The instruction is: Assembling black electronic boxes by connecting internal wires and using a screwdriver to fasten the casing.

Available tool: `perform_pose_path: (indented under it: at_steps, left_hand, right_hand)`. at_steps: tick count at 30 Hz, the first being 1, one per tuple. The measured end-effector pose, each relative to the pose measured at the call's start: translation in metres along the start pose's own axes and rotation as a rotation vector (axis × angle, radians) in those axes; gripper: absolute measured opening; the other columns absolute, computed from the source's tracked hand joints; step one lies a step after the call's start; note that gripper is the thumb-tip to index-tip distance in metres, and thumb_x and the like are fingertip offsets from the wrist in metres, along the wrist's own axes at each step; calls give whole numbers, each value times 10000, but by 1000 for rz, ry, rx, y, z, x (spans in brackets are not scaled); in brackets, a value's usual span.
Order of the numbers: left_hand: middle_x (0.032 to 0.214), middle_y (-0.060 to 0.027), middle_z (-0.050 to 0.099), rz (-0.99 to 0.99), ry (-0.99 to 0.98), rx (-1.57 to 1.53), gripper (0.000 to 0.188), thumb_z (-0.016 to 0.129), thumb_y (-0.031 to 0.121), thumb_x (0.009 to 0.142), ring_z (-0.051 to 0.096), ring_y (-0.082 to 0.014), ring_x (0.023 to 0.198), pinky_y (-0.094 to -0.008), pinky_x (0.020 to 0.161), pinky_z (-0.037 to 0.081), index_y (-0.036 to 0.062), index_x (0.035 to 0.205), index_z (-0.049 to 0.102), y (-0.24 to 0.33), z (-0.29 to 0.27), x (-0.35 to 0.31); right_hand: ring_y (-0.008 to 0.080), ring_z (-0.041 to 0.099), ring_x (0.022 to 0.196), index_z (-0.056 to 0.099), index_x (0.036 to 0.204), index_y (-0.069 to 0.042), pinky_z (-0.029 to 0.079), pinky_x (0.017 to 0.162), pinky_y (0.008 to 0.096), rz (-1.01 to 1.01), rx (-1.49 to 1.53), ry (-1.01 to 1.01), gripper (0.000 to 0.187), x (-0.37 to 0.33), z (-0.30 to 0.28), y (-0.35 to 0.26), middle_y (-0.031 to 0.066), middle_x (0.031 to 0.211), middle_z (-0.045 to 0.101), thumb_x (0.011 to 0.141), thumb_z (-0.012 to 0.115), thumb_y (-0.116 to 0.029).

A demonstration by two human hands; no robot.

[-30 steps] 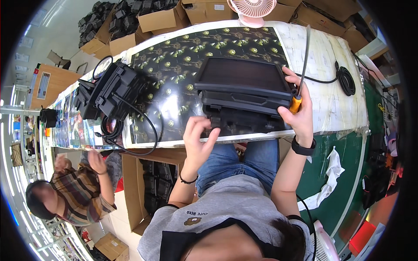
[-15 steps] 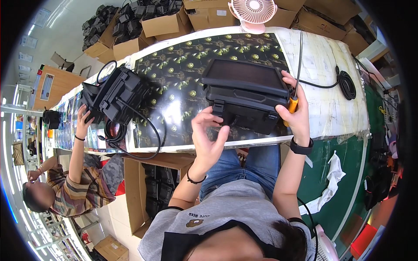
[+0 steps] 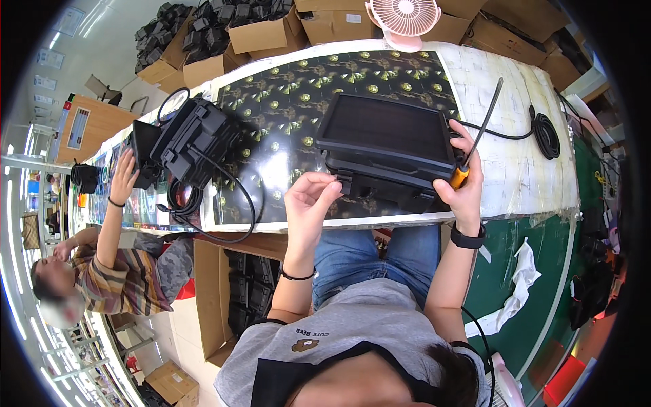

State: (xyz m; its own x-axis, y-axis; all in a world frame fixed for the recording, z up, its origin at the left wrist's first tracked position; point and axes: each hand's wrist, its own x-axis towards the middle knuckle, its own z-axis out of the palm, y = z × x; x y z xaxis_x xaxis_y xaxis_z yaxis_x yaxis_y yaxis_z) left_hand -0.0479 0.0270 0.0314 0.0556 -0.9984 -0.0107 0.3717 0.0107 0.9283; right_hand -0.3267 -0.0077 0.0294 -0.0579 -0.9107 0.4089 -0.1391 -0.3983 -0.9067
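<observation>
A black box-shaped device [image 3: 386, 129] with a flat dark panel on top rests on the table in front of me, tilted toward me. Thumb and forefinger of my left hand [image 3: 306, 207] pinch a small black latch [image 3: 345, 183] at its front left corner. My right hand [image 3: 468, 190] steadies the device's right end, fingers behind and thumb in front. That same hand also holds a screwdriver [image 3: 460, 177] by its orange handle, the long shaft pointing up and away to the right. Part of the handle is hidden by my hand.
Similar black devices [image 3: 196, 139] with a coiled cable stand to the left, where a co-worker's hand [image 3: 122, 178] touches one. A pink fan [image 3: 403, 17] stands at the table's far edge. A black cable coil [image 3: 544, 134] lies right. An open carton [image 3: 211, 298] sits below the table.
My left fingers have closed from a spread pose onto the latch. The device's top panel has tipped more into view, and the screwdriver shaft leans further right. The co-worker's hand has shifted slightly.
</observation>
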Motion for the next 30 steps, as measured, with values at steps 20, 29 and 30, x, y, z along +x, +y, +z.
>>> perform_pose_path:
  at_steps: [20,29,30]
  left_hand:
    - [697,16,625,202,53,520,200,790,49,876,560,-9,589,-156,526,422,26,963,611,31,19,37]
    - [1509,-124,369,142,-222,89,816,848,268,807,379,-263,1412,-411,1154,330,147,1448,357,0,3,67]
    - [1532,-132,351,111,-266,78,882,846,287,807,373,-276,1421,-413,1163,321,152,1501,318,1,5,73]
  right_hand:
    - [295,522,1325,602,1242,-67,404,1113,400,9,17,3,606,3,-1,2,164,1482,509,705,825,-238]
    - [266,474,1394,570,1382,-29,353,1161,393,81,49,-2,682,24,-3,-1,154,1513,497,771,806,-217]
    - [258,466,1404,571,1394,-27,344,1168,389,98,66,-8,681,26,-4,-2,152,1515,499,785,805,-220]
